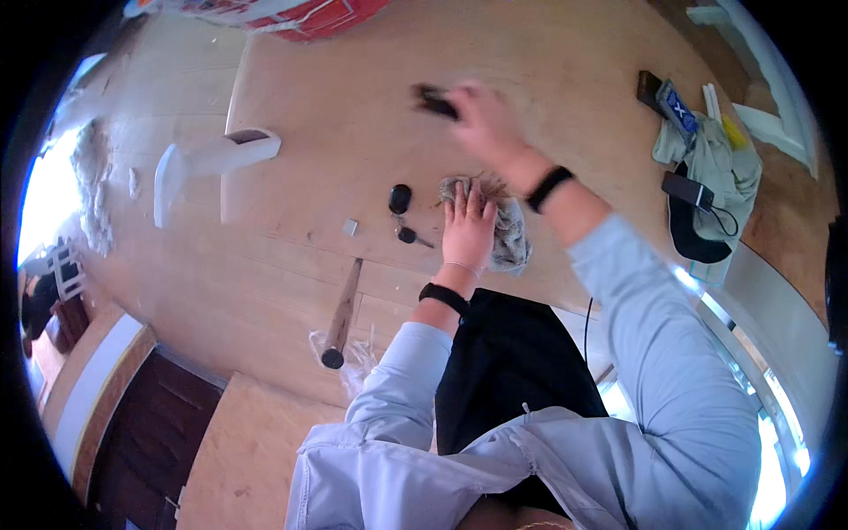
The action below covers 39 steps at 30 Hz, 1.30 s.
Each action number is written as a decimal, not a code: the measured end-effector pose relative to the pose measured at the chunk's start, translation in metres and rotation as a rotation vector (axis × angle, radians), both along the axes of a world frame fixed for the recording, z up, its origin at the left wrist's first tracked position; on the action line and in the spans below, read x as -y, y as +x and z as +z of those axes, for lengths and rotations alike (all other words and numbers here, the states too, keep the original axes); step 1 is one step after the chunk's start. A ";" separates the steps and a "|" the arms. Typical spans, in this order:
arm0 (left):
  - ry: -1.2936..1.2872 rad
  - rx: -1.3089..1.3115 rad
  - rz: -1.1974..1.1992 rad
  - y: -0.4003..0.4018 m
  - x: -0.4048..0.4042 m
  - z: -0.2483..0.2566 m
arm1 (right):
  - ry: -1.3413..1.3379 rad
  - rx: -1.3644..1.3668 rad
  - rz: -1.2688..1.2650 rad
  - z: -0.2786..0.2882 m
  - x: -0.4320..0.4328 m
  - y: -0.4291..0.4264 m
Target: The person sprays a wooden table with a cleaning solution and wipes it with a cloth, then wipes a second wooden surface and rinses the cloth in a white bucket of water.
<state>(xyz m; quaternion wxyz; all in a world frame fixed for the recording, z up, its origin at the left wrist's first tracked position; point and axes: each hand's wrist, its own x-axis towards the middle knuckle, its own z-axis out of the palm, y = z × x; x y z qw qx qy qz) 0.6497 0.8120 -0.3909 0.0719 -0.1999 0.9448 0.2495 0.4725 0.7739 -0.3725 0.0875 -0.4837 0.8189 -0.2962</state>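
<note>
My left hand [467, 232] lies flat with its fingers pressed on a crumpled grey, mottled cloth [511, 242]. Some brown, bristly strands [491, 185] show beside the fingertips; what they belong to is hard to tell. Farther out over the tabletop, my right hand [489, 126] grips a small dark object [434, 103], possibly a brush, blurred by motion. Left of the cloth are a black oval fob [399, 199] and a key [406, 234] with a dark head. A small pale square piece [350, 227] rests near them.
A tapered wooden stick [343, 315] lies near clear plastic wrap [358, 361]. To the left is a white curved object [218, 157]. At right, a grey fabric item [722, 162] bears a black box-shaped device [689, 191] and a blue packet [677, 112]. A red bag [318, 16] sits at the far edge.
</note>
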 end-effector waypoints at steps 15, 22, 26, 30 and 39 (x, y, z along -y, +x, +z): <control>0.490 -0.238 0.224 0.034 -0.030 0.050 | 0.244 0.069 0.024 -0.008 -0.134 0.012; 0.593 -0.308 0.276 0.061 -0.071 0.063 | 0.261 -0.125 0.822 -0.004 0.012 0.102; 0.585 -0.296 0.249 0.064 -0.075 0.066 | 0.179 -0.283 0.865 -0.012 0.013 0.107; 0.588 -0.270 0.244 0.070 -0.071 0.065 | 0.255 0.110 0.492 0.005 -0.040 0.075; 0.594 -0.327 0.201 0.077 -0.056 0.070 | 0.615 -0.320 -0.314 0.076 -0.211 -0.049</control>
